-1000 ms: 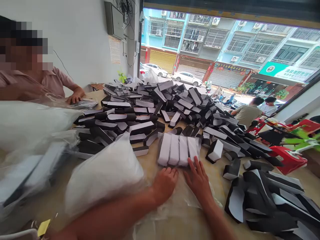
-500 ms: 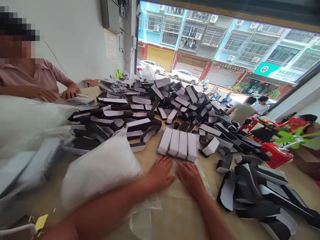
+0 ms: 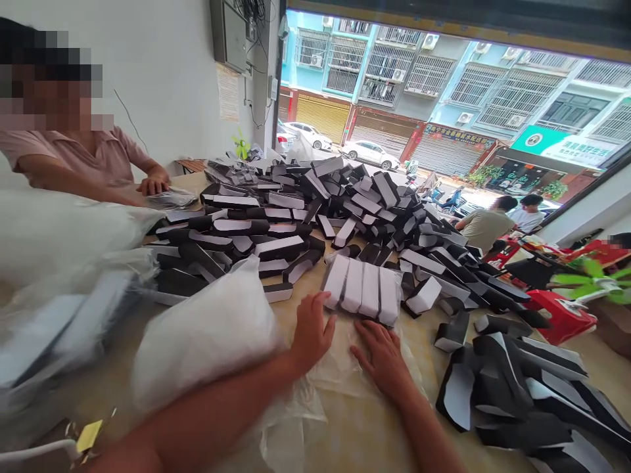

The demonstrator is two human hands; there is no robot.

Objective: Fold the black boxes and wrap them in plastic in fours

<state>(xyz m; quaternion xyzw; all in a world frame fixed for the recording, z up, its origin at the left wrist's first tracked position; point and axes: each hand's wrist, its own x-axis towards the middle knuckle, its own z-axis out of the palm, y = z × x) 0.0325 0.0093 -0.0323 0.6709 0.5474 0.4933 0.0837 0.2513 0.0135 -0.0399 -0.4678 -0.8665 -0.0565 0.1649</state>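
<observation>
A clear plastic bag holds a row of several white and black foam-like pieces (image 3: 363, 287) and lies flat on the table. My left hand (image 3: 310, 334) is at the pack's near left corner, its fingers apart and slightly raised. Just below the near edge of the pack, my right hand (image 3: 382, 355) rests open with its fingers extended over the plastic. The loose, empty part of the bag (image 3: 338, 358) spreads between and under my hands. Neither hand grips anything.
Beyond the pack is a large heap of loose black and white pieces (image 3: 280, 246). More pieces (image 3: 517, 387) lie at right. A stuffed white bag (image 3: 207, 328) stands beside my left forearm. At far left a person (image 3: 73, 157) handles plastic. A green-bladed fan (image 3: 591, 282) is at right.
My left hand has lifted from flat at the bag's near edge to the pack's left corner. My right hand stays near the edge. The whole view has shifted slightly.
</observation>
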